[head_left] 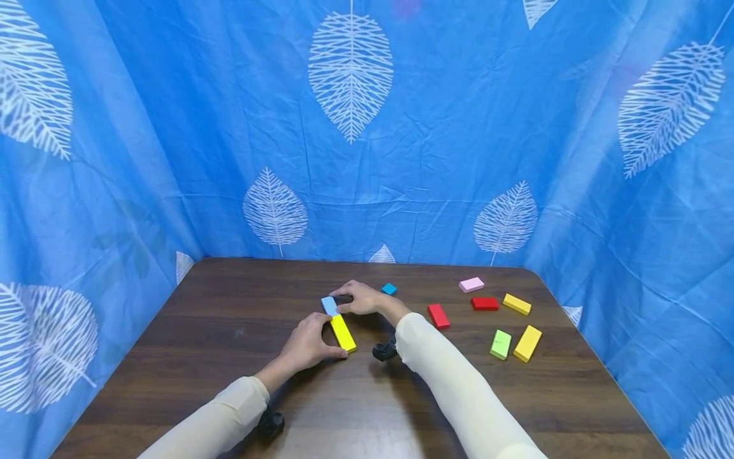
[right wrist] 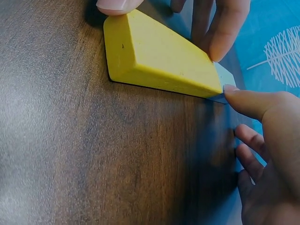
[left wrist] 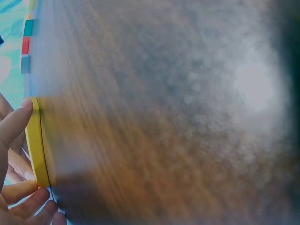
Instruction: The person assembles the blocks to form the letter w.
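A yellow block (head_left: pixel 344 333) lies lengthwise on the table, its far end against a light blue block (head_left: pixel 329 306), so the two form one line. My left hand (head_left: pixel 306 344) grips the yellow block by its ends, thumb at the near end and a finger at the far end. From the right, my right hand (head_left: pixel 364 298) pinches the light blue block, thumb on its near right side and index finger toward its far end. The right wrist view shows that thumb beside the seam between the light blue block (right wrist: pixel 226 77) and the yellow block (right wrist: pixel 168 56).
Beyond the right wrist sits a darker blue block (head_left: pixel 389 289). Farther right are a red block (head_left: pixel 438 316), another red block (head_left: pixel 485 304), a pink block (head_left: pixel 471 285), a green block (head_left: pixel 501 344) and two orange-yellow blocks (head_left: pixel 527 343). A blue leaf-patterned curtain (head_left: pixel 401 159) surrounds the table.
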A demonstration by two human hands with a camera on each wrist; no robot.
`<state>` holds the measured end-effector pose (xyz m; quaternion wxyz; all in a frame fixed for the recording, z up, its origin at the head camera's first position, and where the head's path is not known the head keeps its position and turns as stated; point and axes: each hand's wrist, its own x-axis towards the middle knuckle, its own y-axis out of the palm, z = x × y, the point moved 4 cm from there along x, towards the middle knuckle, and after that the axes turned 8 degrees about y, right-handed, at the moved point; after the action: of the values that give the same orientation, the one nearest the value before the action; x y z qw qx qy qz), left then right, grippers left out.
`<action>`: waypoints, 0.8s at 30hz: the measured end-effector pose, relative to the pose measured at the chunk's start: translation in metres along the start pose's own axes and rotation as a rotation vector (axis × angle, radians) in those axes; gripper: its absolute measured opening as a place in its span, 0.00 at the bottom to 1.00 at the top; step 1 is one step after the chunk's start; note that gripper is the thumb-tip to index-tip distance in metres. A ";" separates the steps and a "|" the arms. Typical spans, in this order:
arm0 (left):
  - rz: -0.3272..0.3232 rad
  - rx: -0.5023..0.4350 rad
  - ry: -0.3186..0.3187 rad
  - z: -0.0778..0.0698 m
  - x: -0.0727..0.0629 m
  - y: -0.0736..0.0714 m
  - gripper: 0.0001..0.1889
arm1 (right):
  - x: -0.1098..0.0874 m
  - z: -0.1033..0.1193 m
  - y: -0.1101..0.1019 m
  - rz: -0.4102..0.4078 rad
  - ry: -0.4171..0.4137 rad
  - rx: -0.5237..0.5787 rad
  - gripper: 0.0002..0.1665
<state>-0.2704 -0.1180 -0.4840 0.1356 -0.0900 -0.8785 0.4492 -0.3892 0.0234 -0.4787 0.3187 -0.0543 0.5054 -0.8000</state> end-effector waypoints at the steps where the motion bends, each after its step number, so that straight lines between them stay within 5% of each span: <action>1: 0.000 0.001 -0.001 0.000 0.000 0.000 0.44 | 0.000 0.000 0.000 -0.002 -0.002 0.003 0.30; 11: 0.011 -0.022 0.016 0.005 0.005 -0.010 0.51 | -0.007 -0.014 -0.018 -0.075 -0.007 0.129 0.29; 24: 0.026 -0.049 0.040 0.008 0.032 -0.007 0.37 | -0.039 -0.053 -0.062 -0.177 0.043 0.188 0.26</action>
<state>-0.3036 -0.1193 -0.4778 0.1450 -0.1137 -0.8850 0.4276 -0.4085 0.1040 -0.4433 0.2396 -0.0513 0.4280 -0.8699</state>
